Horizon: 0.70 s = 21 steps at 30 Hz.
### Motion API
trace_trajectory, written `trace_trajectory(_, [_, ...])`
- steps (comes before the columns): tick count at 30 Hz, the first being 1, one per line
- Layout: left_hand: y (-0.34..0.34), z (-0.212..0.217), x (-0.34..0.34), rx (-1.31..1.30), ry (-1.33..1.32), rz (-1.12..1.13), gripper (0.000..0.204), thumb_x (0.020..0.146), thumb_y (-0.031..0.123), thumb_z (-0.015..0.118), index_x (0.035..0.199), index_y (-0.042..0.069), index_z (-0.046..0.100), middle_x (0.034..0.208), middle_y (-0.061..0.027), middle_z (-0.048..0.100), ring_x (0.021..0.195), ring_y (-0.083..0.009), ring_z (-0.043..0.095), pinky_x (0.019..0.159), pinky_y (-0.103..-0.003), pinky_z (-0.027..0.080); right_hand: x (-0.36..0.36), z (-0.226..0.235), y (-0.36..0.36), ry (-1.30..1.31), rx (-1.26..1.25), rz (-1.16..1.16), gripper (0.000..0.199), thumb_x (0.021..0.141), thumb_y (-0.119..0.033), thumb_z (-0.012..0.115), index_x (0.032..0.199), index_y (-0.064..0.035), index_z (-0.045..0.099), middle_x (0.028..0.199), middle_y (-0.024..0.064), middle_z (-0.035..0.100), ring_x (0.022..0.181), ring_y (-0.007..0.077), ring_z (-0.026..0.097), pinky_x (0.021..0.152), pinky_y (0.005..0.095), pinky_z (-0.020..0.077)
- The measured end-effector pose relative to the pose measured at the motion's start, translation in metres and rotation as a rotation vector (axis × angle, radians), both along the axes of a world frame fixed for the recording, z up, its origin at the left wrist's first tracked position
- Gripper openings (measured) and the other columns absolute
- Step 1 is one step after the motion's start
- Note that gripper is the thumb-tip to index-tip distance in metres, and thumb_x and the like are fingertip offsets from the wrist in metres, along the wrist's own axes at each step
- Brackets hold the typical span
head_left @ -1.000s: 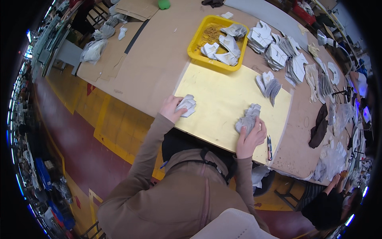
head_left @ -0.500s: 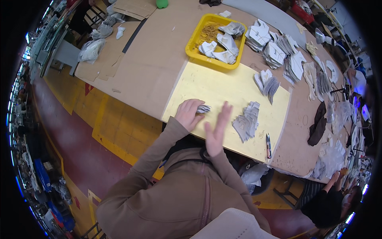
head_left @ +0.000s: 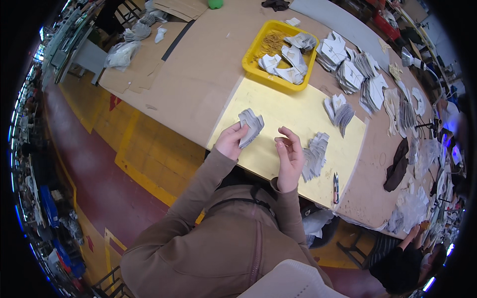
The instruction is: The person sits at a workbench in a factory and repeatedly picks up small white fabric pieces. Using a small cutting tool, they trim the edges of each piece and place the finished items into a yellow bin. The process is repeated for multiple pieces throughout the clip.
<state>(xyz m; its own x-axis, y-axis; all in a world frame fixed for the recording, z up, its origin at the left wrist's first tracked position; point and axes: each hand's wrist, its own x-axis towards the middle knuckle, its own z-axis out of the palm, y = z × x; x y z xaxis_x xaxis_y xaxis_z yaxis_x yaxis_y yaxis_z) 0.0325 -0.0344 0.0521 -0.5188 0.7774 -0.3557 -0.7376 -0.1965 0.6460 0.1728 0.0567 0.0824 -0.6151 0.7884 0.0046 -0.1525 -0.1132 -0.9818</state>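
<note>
A small stack of grey-white cut pieces [head_left: 252, 128] is gripped by my left hand [head_left: 229, 142], the thumb lying across it and the layers fanned toward the far side. My right hand [head_left: 290, 160] is raised a little to the right of that stack, fingers loosely bent and apart, with nothing visible in it. Just beyond the right hand, a fanned pile of similar grey pieces [head_left: 316, 155] lies on the pale yellow board [head_left: 278, 111]; the hand partly covers its left edge. Another small bundle of pieces [head_left: 340, 113] rests farther off at the board's right side.
Beyond the board stands a yellow tray [head_left: 276, 85] with rubber bands [head_left: 272, 43] and white bundles. Several stacks of white pieces [head_left: 349, 77] lie to its right. Thread snips [head_left: 336, 188] lie near the front right edge; a dark cloth [head_left: 397, 164] is farther right. Another person [head_left: 400, 263] sits at lower right.
My left hand has lifted and turned the stack, so its broad face now shows. My right hand has moved right, away from it, and its fingers have bent.
</note>
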Motion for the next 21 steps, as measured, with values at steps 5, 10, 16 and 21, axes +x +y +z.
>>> trace_trajectory(5, [-0.003, 0.018, -0.003, 0.314, -0.625, -0.275, 0.029, 0.104, 0.026, 0.046, 0.118, 0.002, 0.056, 0.105, -0.0139, 0.064, 0.093, -0.02, 0.062, 0.087, -0.033, 0.051, 0.01, 0.014, 0.011, 0.041, -0.036, 0.013, 0.025, 0.092, -0.002, 0.06, 0.117, 0.0037, 0.061, 0.11, 0.0074, 0.064, 0.095, 0.012, 0.059, 0.089, 0.0255, 0.046])
trace_trajectory(10, [-0.002, 0.024, 0.011, 0.212, -0.616, -0.235, 0.03, 0.105, 0.025, 0.045, 0.123, 0.003, 0.053, 0.11, -0.011, 0.063, 0.094, -0.0174, 0.061, 0.088, -0.032, 0.051, 0.011, 0.019, 0.008, 0.059, -0.031, 0.019, 0.024, 0.093, -0.002, 0.061, 0.116, 0.0047, 0.061, 0.108, 0.0082, 0.065, 0.095, 0.0125, 0.06, 0.087, 0.0259, 0.0479])
trace_trajectory(16, [0.0, 0.03, 0.019, 0.235, -0.316, -0.22, 0.035, 0.105, 0.022, 0.044, 0.133, 0.003, 0.048, 0.122, -0.0056, 0.06, 0.108, -0.0131, 0.059, 0.095, -0.03, 0.047, 0.012, 0.019, 0.007, 0.067, -0.054, 0.029, 0.025, 0.094, -0.002, 0.06, 0.118, 0.0061, 0.06, 0.107, 0.0089, 0.065, 0.094, 0.0127, 0.061, 0.087, 0.0263, 0.0487])
trace_trajectory(21, [-0.002, 0.024, 0.016, 0.319, -0.323, -0.263, 0.041, 0.105, 0.022, 0.044, 0.136, -0.003, 0.044, 0.128, -0.0094, 0.057, 0.115, -0.0154, 0.056, 0.101, -0.032, 0.044, 0.009, 0.015, 0.005, 0.093, -0.085, 0.05, 0.028, 0.094, -0.001, 0.059, 0.12, 0.0071, 0.057, 0.107, 0.0098, 0.065, 0.094, 0.0132, 0.061, 0.087, 0.027, 0.0498])
